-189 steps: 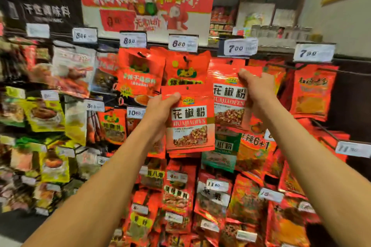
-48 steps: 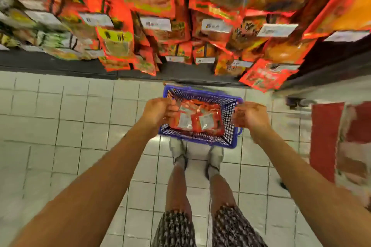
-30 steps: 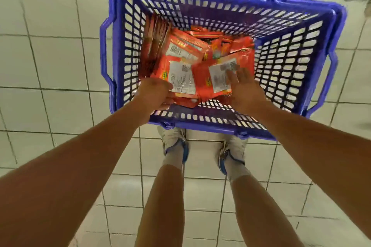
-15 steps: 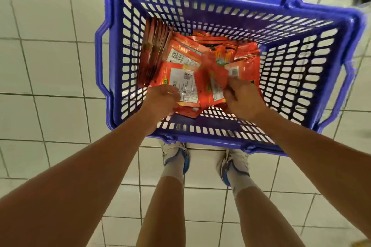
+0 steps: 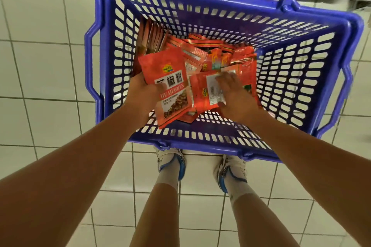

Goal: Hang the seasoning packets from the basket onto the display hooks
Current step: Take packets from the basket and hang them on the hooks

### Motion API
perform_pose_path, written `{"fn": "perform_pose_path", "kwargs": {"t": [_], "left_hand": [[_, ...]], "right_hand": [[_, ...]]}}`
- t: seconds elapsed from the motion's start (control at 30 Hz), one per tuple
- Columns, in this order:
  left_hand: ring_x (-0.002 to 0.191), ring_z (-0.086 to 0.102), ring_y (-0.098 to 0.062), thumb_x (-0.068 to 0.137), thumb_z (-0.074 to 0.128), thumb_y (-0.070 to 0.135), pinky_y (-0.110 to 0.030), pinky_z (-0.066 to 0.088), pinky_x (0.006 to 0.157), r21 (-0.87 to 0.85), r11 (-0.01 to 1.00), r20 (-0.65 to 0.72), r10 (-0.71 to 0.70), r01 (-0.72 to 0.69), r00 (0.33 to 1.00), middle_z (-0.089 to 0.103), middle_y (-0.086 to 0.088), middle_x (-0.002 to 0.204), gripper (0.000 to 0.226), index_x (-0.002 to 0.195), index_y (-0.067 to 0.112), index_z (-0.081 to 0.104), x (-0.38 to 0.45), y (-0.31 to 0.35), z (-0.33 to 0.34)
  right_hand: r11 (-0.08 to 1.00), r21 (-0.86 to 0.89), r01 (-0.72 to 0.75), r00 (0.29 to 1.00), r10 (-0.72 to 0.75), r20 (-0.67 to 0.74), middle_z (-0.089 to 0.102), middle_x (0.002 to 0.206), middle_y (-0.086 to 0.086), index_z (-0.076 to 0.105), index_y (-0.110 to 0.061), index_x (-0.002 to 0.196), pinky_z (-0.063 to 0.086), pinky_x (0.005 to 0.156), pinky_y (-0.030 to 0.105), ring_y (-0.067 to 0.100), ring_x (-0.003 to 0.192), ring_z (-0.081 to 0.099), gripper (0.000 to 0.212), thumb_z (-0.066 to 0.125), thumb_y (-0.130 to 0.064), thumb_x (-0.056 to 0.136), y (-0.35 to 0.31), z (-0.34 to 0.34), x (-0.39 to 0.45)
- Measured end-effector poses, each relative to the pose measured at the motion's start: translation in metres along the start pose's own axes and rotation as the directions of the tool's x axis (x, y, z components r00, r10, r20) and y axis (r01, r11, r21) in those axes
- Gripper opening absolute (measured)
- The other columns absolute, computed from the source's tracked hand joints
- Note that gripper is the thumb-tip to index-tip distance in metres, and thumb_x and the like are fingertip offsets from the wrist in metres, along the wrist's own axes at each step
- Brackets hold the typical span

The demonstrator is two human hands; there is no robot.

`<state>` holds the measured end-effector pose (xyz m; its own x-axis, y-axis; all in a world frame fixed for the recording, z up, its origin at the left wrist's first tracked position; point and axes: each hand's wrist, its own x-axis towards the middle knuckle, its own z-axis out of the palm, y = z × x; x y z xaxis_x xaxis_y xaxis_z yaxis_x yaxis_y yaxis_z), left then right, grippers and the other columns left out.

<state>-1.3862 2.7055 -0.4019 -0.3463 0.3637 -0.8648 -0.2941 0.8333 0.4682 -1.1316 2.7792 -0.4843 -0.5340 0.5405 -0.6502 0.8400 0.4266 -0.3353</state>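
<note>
A white tiled floor (image 5: pixel 46 62) lay under a blue plastic basket (image 5: pixel 305 70), which stood just in front of the person's shoes (image 5: pixel 170 163). A loose heap of red seasoning packets (image 5: pixel 224 56) filled the basket's left and middle, some stacked on edge against the left wall. The display hooks were out of view.

The left hand (image 5: pixel 140 94) gripped one packet (image 5: pixel 170 84) face up, thumb curled over its front and fingers behind, lifted a little above the heap. The right hand (image 5: pixel 232 94) pinched a second packet (image 5: pixel 208 92) with its back label showing, fingers spread over it and thumb at the lower edge.

To do this pick well, each hand probably needed to take a single packet clear of its neighbours. It would help to turn the second packet face forward and shift both grips toward the lower half, leaving the top edge free. The hang holes could not be made out here.
</note>
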Motion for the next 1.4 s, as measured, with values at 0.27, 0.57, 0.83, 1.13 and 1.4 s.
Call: {"fn": "perform_pose_path", "kwargs": {"t": [0.27,0.57,0.83,1.13,1.4], "left_hand": [[0.086,0.077,-0.023,0.084,0.057,-0.011,-0.041,0.062,0.067,-0.096,0.994,0.069,-0.035,0.042,0.997,0.079,-0.003,0.096,0.034,0.109,0.010,0.067,0.014,-0.005,-0.008],[0.085,0.077,-0.029,0.075,0.056,-0.004,-0.044,0.061,0.068,-0.117,0.992,0.103,-0.045,0.057,0.994,0.079,-0.010,0.093,0.031,0.101,0.010,0.068,-0.030,0.025,-0.009],[0.092,0.076,-0.033,0.074,0.079,0.044,-0.050,0.061,0.078,-0.181,0.983,0.162,0.071,-0.041,0.984,0.078,-0.013,0.102,0.040,0.104,0.018,0.076,-0.141,0.099,-0.006],[0.082,0.077,-0.028,0.092,0.071,0.029,-0.037,0.060,0.064,-0.276,0.908,0.104,0.354,-0.315,0.929,0.079,-0.013,0.095,0.014,0.092,0.017,0.078,-0.344,0.261,-0.041],[0.072,0.074,-0.021,0.091,0.071,0.015,-0.045,0.061,0.069,-0.352,0.744,0.040,0.619,-0.568,0.785,0.077,-0.004,0.085,0.021,0.111,0.011,0.068,-0.538,0.410,-0.087]], "right_hand": [[0.962,-0.240,0.131,0.989,-0.145,-0.041,-0.022,0.165,0.014,-0.009,-0.024,0.161,0.012,0.119,0.056,0.034,0.154,-0.012,0.106,0.068,-0.020,0.088,0.008,0.043,0.020],[0.893,0.449,-0.022,0.935,0.177,-0.307,0.062,0.083,-0.001,0.062,-0.003,0.113,0.048,0.059,0.020,0.027,0.076,0.067,0.027,0.048,-0.018,0.096,-0.013,-0.057,-0.020],[-0.136,0.986,-0.100,0.914,0.380,0.145,0.076,0.087,0.013,0.075,-0.015,0.086,0.059,0.078,0.056,0.035,0.082,0.074,0.015,0.069,-0.025,0.076,-0.071,-0.206,-0.094],[0.031,0.979,0.200,0.928,0.314,-0.200,0.076,0.076,0.010,0.072,-0.009,0.078,0.059,0.068,0.038,0.023,0.066,0.071,0.023,0.060,-0.012,0.097,-0.151,-0.436,-0.250],[0.215,0.806,0.552,0.788,0.181,-0.588,0.077,0.082,0.002,0.080,-0.025,0.079,0.060,0.069,0.036,0.018,0.074,0.072,0.028,0.061,-0.023,0.099,-0.243,-0.632,-0.397]]}}
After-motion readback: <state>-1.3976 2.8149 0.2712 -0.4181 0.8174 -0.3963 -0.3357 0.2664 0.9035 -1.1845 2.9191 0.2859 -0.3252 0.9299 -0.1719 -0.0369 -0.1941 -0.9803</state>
